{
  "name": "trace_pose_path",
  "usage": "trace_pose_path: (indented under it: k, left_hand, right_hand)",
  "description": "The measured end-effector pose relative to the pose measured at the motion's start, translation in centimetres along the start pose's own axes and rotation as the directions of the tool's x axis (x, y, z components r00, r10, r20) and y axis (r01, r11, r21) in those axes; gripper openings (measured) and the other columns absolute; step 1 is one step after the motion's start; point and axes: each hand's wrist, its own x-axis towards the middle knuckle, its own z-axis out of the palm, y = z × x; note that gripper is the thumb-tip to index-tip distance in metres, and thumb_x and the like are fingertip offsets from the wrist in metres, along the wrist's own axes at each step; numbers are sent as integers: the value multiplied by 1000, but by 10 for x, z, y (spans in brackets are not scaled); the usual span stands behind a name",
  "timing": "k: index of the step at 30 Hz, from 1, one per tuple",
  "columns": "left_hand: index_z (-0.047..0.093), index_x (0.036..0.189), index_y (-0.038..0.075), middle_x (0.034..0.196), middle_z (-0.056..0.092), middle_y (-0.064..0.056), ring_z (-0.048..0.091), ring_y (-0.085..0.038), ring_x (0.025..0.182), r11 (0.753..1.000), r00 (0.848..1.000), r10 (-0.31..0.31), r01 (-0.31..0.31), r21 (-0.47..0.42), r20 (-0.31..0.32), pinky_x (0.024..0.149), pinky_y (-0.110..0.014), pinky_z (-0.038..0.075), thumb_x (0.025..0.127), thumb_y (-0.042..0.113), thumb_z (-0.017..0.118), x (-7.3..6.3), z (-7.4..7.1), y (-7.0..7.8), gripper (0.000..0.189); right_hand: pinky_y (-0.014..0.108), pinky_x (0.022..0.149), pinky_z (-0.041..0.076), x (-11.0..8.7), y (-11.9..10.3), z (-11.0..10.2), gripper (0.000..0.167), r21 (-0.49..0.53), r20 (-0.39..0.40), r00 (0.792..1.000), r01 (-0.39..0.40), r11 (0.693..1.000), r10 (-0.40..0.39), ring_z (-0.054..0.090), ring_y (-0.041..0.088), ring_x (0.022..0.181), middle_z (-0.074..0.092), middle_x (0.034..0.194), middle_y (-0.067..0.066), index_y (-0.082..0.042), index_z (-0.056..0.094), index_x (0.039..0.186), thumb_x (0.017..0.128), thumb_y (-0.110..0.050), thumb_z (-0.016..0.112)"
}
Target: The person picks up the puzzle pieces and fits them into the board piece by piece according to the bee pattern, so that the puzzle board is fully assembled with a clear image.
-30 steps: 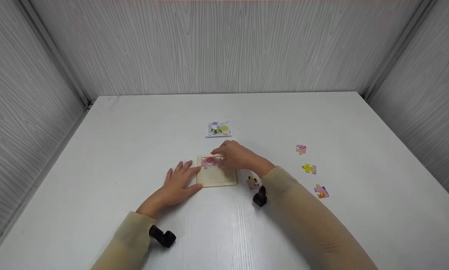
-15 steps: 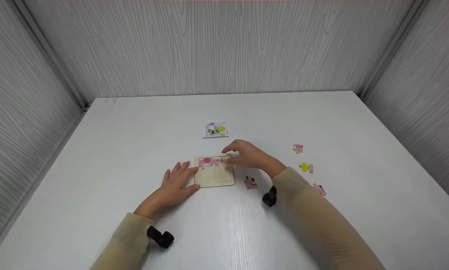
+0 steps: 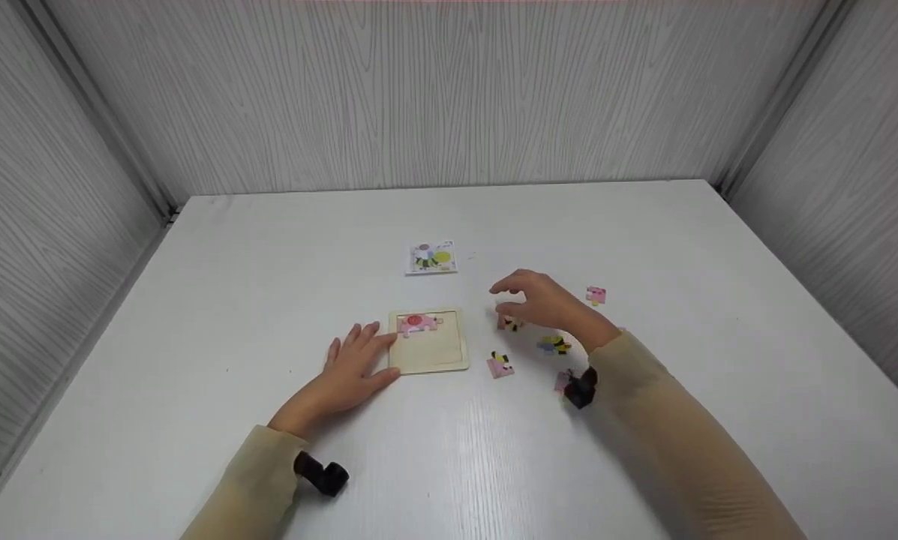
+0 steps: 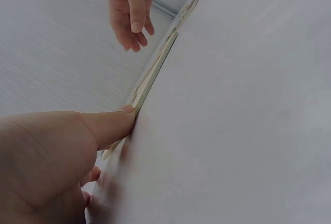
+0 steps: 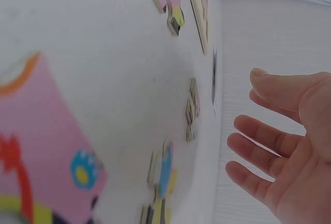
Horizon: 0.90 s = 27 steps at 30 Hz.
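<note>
A square wooden puzzle tray [image 3: 432,360] lies flat on the white table, with pink jigsaw pieces [image 3: 417,323] in its upper left corner. My left hand [image 3: 352,371] rests beside the tray's left side, fingers spread. In the left wrist view the thumb [image 4: 111,125] touches the tray's edge. Raised above the table to the right of the tray, my right hand [image 3: 545,301] holds nothing, its fingers loosely bent. Below it lies a pink-and-black puzzle piece [image 3: 509,323], partly covered. A yellow, black and blue piece [image 3: 554,345] lies nearer its wrist.
Right of the tray sits a pink piece [image 3: 501,366] with a yellow-and-black tab. Another pink piece [image 3: 563,381] is partly behind the right wrist camera [image 3: 582,388]. One more piece [image 3: 596,295] lies farther right. A picture card with a bee [image 3: 431,259] lies behind the tray.
My right hand has moved right, away from the tray's upper edge to above the loose pieces. The pink pieces in the tray are now uncovered. The left hand has stayed in place.
</note>
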Motion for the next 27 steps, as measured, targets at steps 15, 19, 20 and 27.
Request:
trace_pose_path:
  k: [15, 19, 20, 27]
  left_hand:
    - [37, 141, 9, 151, 16, -21, 0, -40, 139, 1000, 1000, 1, -1, -11, -6, 105, -59, -6, 93, 34, 56, -1, -1, 1, 58]
    - [38, 141, 9, 151, 17, -21, 0, -40, 139, 1000, 1000, 2, -2, -17, -12, 105, -59, -6, 92, 33, 56, 0, 0, 1, 57]
    - [38, 141, 9, 151, 17, -21, 0, -40, 139, 1000, 1000, 1, -1, -15, -12, 105, -59, -6, 92, 33, 56, 0, 0, 1, 57]
    - [37, 141, 10, 152, 16, -20, -1, -39, 139, 1000, 1000, -16, 16, -7, -4, 105, -58, -7, 93, 35, 55, -1, 0, 3, 58]
  right_hand:
    - [48, 93, 39, -41, 47, -31, 34, -9, -94, 996, -1, 1000, 0, 49, 30, 109, 57, 118, 14, -4, 61, 120, 90, -19, 62]
    - [48, 93, 40, -51, 60, -39, 33, -24, -122, 992, -31, 999, 28, 50, 31, 108, 58, 118, 15, -3, 61, 120, 91, -19, 62]
    - [48, 94, 40, -53, 63, -41, 34, -23, -128, 991, -45, 999, 41, 50, 30, 108, 57, 118, 15, -4, 60, 121, 91, -19, 61]
    - [50, 93, 39, -62, 82, -53, 35, -25, -134, 979, -161, 987, 156, 48, 32, 108, 55, 120, 17, -3, 58, 123, 93, -21, 58]
